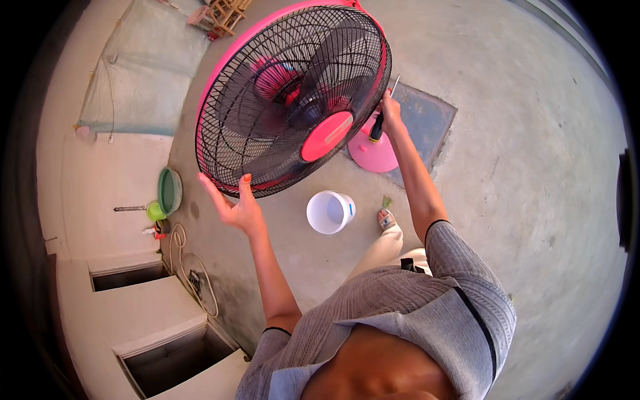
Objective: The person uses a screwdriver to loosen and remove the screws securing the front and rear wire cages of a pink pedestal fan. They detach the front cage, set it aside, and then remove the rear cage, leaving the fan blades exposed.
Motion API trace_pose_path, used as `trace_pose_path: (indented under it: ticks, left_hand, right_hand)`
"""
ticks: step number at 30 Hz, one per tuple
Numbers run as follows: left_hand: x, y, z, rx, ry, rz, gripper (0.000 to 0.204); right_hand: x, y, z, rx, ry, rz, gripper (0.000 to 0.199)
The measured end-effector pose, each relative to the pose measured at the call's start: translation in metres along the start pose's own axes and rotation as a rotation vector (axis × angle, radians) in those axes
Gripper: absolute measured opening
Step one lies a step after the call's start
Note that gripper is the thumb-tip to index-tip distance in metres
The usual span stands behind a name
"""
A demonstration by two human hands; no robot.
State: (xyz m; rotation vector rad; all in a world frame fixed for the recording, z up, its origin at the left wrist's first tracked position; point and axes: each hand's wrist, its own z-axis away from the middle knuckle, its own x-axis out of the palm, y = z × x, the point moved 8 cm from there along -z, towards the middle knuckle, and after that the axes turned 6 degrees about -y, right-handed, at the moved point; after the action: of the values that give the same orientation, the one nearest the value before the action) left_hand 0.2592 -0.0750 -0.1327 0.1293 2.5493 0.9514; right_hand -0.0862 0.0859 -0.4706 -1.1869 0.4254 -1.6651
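Note:
A pink and black electric fan (267,117) fills the upper middle, its round wire cage tilted and a pink disc at the centre of the grille. Against the lower left rim of the cage, my left hand (241,212) grips it, thumb on the front side and the other fingers along the outer edge. On the cage's right side, my right hand (392,115) is closed round a screwdriver (377,127) with a black and yellow handle, its metal shaft pointing up. The fan's pink round base (373,155) shows below, partly hidden by the cage and my right arm.
A white bucket (327,213) stands on the concrete floor before my foot (387,219). The base rests by a dark square floor plate (427,120). Along the left wall are a green basin (170,190), a hose (179,250) and wooden stools (227,15) farther off.

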Motion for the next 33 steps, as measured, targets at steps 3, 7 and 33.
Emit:
trace_pose_path:
  ticks: [3,7,33]
  left_hand:
    - [-0.002,-0.001,0.001,-0.018,0.009,-0.026,0.079]
    - [-0.003,-0.008,0.008,-0.069,0.020,0.006,0.080]
    - [-0.008,0.006,0.029,0.112,-0.024,0.138,0.108]
  right_hand:
    - [-0.003,0.005,-0.005,0.023,0.019,0.023,0.048]
    - [-0.002,0.002,-0.002,0.017,0.010,0.035,0.048]
    - [-0.057,0.004,-0.046,-0.234,-0.277,-0.255,0.054]
